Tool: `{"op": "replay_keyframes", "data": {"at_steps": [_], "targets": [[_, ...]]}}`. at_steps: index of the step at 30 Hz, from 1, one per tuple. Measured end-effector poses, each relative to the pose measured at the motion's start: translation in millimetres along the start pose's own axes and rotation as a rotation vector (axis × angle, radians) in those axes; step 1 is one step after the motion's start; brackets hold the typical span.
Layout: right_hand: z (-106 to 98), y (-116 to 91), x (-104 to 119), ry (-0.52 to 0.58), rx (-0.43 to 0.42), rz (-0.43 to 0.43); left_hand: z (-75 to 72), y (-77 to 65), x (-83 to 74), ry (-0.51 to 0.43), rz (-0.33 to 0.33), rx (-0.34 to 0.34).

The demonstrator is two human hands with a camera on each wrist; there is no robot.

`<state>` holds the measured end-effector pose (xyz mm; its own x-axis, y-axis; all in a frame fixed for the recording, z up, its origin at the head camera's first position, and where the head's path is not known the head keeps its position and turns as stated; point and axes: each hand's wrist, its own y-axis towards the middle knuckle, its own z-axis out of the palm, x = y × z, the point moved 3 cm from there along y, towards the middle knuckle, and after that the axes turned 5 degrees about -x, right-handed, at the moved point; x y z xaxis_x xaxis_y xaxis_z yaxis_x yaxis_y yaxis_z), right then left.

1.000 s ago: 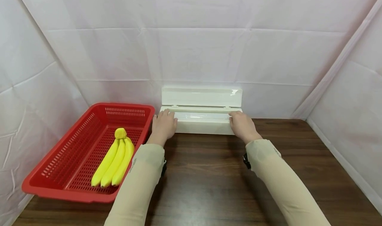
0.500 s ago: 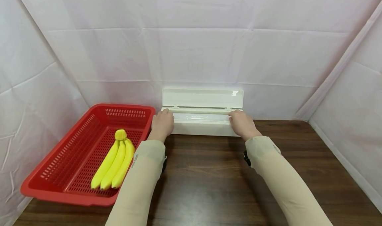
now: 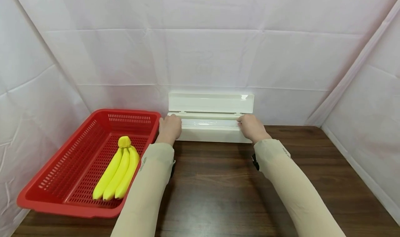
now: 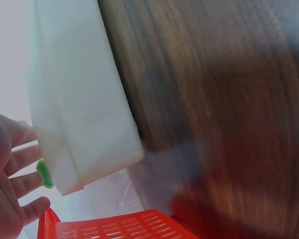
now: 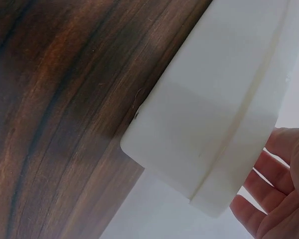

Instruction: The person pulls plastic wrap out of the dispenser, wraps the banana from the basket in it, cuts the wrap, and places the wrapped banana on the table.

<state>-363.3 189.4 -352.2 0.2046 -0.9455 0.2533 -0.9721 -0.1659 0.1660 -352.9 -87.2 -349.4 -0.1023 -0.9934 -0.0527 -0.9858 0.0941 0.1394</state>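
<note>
A long white plastic wrap dispenser [image 3: 212, 134] stands against the back curtain, its hinged lid [image 3: 210, 103] raised. Inside it, a glossy clear strip of plastic wrap [image 3: 209, 122] stretches from one hand to the other. My left hand [image 3: 169, 127] is at the dispenser's left end with curled fingers, pinching the wrap there. In the left wrist view a small green piece [image 4: 45, 174] shows by those fingertips. At the opposite end my right hand [image 3: 251, 127] pinches the wrap, thumb at the top edge. The box's front edge hides parts of the fingertips in both wrist views.
A red slotted plastic basket [image 3: 75, 209] sits on the left, close beside the left forearm. Three joined yellow bananas [image 3: 117, 172] lie in it. White curtains [image 3: 206, 59] close off the back and sides of the dark wooden table [image 3: 212, 195].
The left hand's fingers have drawn in from spread to curled at the dispenser's left end. The right hand stays at the other end, nearly still. Basket and bananas are unmoved.
</note>
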Motion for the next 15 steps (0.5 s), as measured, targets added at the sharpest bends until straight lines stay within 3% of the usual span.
{"op": "replay_keyframes", "data": {"at_steps": [15], "targets": [[0, -1, 5, 0.015, -0.010, 0.015, -3.8, 11.2, 2.0, 0.044, -0.011, -0.012]]}}
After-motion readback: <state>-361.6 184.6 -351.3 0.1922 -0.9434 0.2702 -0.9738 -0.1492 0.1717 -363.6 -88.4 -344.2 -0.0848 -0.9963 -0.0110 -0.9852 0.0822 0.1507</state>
